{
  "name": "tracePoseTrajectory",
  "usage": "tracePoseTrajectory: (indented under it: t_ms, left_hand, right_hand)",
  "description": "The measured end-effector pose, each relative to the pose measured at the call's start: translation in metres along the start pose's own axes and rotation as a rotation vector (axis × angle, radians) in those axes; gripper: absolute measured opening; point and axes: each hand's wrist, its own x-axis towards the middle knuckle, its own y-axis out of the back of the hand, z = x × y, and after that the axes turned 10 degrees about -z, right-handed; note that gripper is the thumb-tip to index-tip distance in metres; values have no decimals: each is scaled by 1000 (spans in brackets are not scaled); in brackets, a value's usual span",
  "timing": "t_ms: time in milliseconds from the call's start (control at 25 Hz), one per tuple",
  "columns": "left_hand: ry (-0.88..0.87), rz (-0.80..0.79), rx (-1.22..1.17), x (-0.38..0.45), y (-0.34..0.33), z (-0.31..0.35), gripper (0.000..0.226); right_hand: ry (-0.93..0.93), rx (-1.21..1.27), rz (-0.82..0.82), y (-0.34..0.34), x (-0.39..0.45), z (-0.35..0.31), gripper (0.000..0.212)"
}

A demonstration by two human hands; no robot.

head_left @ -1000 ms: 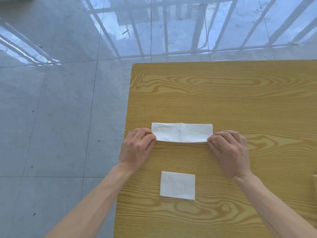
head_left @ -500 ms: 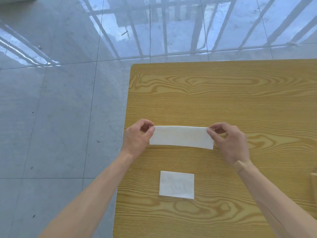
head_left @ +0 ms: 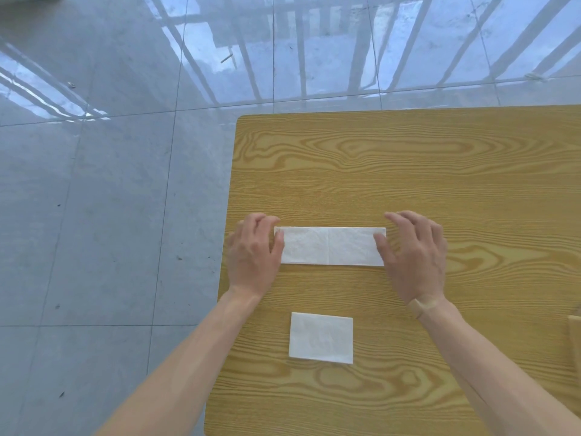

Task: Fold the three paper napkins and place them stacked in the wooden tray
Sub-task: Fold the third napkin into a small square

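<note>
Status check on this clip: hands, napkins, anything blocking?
Left hand, right hand open, flat on long napkin strip ends. Folded napkin nearer on table. No obstruction visible.

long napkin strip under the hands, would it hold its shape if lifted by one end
Probably not. The long napkin strip looks like thin, soft paper, so it would likely droop. A crease across its middle may make it bend there. Being light, it could slide on the smooth table.

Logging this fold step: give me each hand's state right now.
Left hand: open, fingers spread, thumb pressing the left end of the long folded napkin.
Right hand: open, thumb pressing the napkin's right end.
</note>
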Motion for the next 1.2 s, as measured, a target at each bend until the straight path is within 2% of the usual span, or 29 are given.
tracePoseTrajectory:
  t_ms: [120, 240, 360, 480, 800, 1200]
  left_hand:
    - [-249, -62, 59, -20, -16, 17, 39]
    - [-415, -253, 156, -30, -31, 27, 61]
    - [-395, -373, 265, -28, -41, 30, 74]
    - [-336, -418, 327, -24, -46, 30, 77]
    - [-315, -436, 334, -21, -47, 23, 75]
    - [-187, -409, 359, -24, -21, -30, 71]
  right_hand:
    - [244, -124, -9, -13, -18, -10, 40]
    - [330, -243, -211, -28, -26, -21, 53]
    - [291, -343, -381, -35, -23, -24, 66]
    - [284, -395, -447, -41, -21, -21, 70]
    - [253, -384, -426, -41, -20, -19, 68]
    - [93, -357, -379, -28, -24, 13, 69]
